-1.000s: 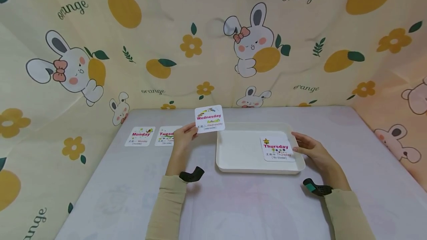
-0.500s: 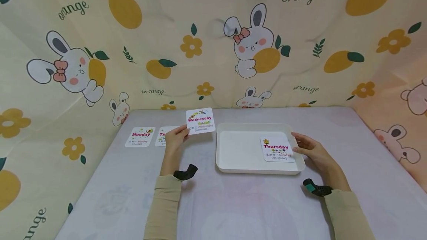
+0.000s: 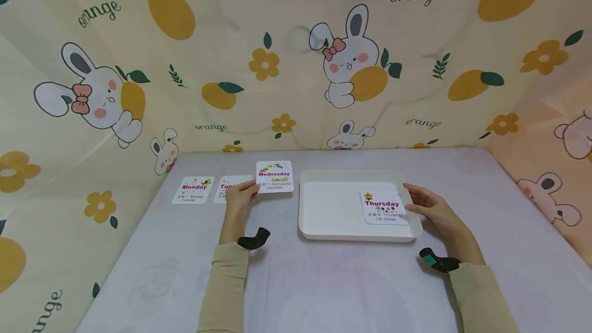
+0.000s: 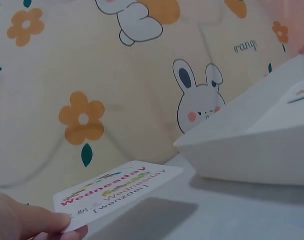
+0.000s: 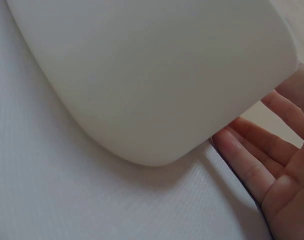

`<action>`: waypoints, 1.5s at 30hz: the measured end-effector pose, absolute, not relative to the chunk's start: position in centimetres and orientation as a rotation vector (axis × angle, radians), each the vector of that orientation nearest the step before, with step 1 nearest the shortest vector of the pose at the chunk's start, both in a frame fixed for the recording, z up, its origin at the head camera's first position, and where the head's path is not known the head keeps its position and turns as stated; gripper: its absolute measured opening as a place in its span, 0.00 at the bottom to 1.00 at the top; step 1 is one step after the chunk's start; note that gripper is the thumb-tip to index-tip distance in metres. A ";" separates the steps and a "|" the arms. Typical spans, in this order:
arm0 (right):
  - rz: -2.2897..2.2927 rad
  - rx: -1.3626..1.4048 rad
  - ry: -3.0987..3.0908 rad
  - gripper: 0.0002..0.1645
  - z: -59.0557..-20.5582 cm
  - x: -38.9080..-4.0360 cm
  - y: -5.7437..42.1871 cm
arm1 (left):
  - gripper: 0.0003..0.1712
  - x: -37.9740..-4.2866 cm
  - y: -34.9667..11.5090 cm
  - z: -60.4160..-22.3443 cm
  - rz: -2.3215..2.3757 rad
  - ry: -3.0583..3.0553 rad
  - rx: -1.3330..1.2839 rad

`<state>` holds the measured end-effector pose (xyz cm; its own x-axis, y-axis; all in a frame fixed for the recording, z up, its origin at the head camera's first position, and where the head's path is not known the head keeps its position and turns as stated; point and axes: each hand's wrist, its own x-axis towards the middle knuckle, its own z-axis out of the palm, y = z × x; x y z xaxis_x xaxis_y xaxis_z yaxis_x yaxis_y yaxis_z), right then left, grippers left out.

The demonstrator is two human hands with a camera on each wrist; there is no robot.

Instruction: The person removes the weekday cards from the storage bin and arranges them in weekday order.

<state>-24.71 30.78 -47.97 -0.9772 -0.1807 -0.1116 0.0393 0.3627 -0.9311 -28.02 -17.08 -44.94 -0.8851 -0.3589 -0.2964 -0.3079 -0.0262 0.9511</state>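
My left hand pinches the near left corner of a white card printed "Wednesday", between thumb and fingers. In the left wrist view the Wednesday card hangs just over the table, its shadow below it. To its left lie the "Monday" card and the "Tuesday" card, the latter partly covered by my left hand. My right hand holds the right edge of a white tray, thumb over the rim. Inside the tray, at the right, lies the "Thursday" card.
A pale cloth covers the table. Behind it and at both sides hang curtains printed with rabbits and oranges. The tray wall rises right of the held card.
My left hand has carried the Wednesday card left, away from the tray, then lowered it towards the table beside the Tuesday card. My right hand and the tray have stayed in place.
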 end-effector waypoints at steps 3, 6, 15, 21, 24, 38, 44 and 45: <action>-1.670 -0.118 2.416 0.43 -48.1 -24.8 30.8 | 0.18 -28.0 -17.2 -45.3 -2.083 -2.182 0.764; -1.669 -0.116 2.410 0.44 -48.1 -24.8 30.8 | 0.18 -28.0 -17.2 -45.7 -2.083 -2.186 0.767; -1.674 -0.127 2.411 0.43 -47.9 -24.7 30.8 | 0.18 -28.1 -17.2 -46.5 -2.068 -2.166 0.774; -1.681 -0.136 2.412 0.43 -47.8 -24.7 30.9 | 0.16 -28.0 -17.0 -46.8 -1.933 -2.248 0.748; -1.683 -0.131 2.409 0.43 -47.9 -24.7 30.9 | 0.15 -27.9 -17.0 -46.8 -1.808 -2.341 0.741; -1.691 -0.150 2.413 0.42 -48.1 -24.8 31.0 | 0.11 -27.6 -16.7 -47.0 -1.403 -2.490 0.633; -1.695 -0.142 2.404 0.42 -48.1 -24.7 31.0 | 0.11 -27.3 -16.6 -46.9 -1.350 -2.484 0.646; -1.696 -0.142 2.402 0.42 -48.1 -24.7 31.0 | 0.11 -27.3 -16.5 -46.9 -1.346 -2.480 0.645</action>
